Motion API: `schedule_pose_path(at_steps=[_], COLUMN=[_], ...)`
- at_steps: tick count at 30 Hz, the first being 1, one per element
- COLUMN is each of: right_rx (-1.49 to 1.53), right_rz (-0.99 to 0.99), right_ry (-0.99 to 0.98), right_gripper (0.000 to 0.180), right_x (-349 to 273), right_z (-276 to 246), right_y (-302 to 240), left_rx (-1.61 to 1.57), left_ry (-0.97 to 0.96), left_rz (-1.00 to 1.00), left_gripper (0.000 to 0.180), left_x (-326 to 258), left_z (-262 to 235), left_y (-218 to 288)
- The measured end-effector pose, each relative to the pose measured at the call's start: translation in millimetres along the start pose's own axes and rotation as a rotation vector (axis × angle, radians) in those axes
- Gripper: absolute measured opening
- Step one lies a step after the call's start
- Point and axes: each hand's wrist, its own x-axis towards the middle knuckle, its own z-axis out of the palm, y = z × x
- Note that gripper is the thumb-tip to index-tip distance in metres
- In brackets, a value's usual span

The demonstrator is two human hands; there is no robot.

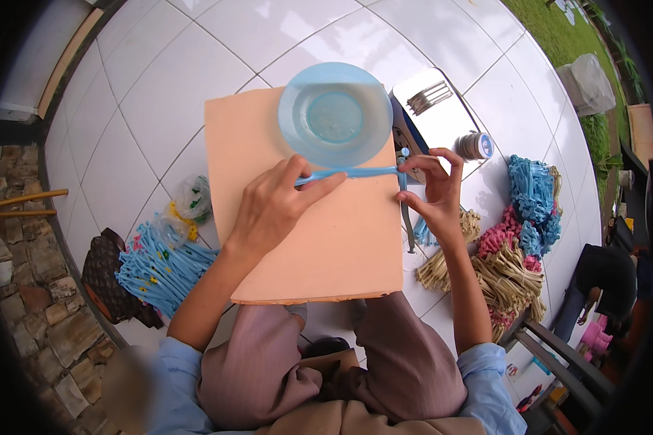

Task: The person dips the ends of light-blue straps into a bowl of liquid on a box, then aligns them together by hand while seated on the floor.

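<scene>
Left hand (267, 201) fingers clamped on slim light-blue strip (370, 172), over flat peach rectangular board (319, 246), just below round translucent blue plastic bowl (335, 117); right hand (440, 196) fingers apart at strip's end; best keep pinch firm, strip straight.

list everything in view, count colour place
flat board: 1, peach, before knees
round translucent bowl: 1, blue, on board
narrow strip: 1, blue, between hands
thin bar: 1, blue-grey, board's right edge
rectangular box: 1, white, right of bowl
slim metal pieces: several, silver, on box
round tin: 1, silver, box's near corner
bundled thin strips: many, blue, left
piled bundles: several, blue, pink, beige, right
patterned bag: 1, brown, left
floor tiles: many, white, beneath
co-worker: 1, dark top, right edge
left hand: 1, bare, on strip
right hand: 1, bare, strip's right end
</scene>
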Motion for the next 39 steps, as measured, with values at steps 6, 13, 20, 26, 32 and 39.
schedule_pose_path(at_steps=[6, 13, 20, 26, 32, 39], right_rx=[-0.026, -0.087, -0.487, -0.703, -1.116, -1.374], right_rz=[-0.060, -0.082, -0.132, -0.081, -0.197, -0.354], right_ry=[0.015, -0.015, -0.178, -0.392, -0.562, -0.683], right_gripper=[0.079, 0.077, 0.069, 0.074, 0.092, 0.111], right_x=[-1, -2, 2, 17, 63, 80], right_z=[1, -1, -12, -8, 13, 25], right_y=[1, 3, -16, -47, -82, -81], left_rx=[0.011, 0.019, 0.128, 0.211, 0.169, 0.165], left_ry=[0.026, 0.017, -0.048, -0.039, -0.031, -0.064], left_rz=[0.017, -0.004, 0.043, 0.044, 0.040, 0.038], left_gripper=[0.043, 0.043, 0.045, 0.045, 0.045, 0.046], left_x=[0, -1, 1, -1, -2, -3], left_z=[2, 7, -3, 2, 2, 2], left_y=[-2, -3, 6, 9, 6, 4])
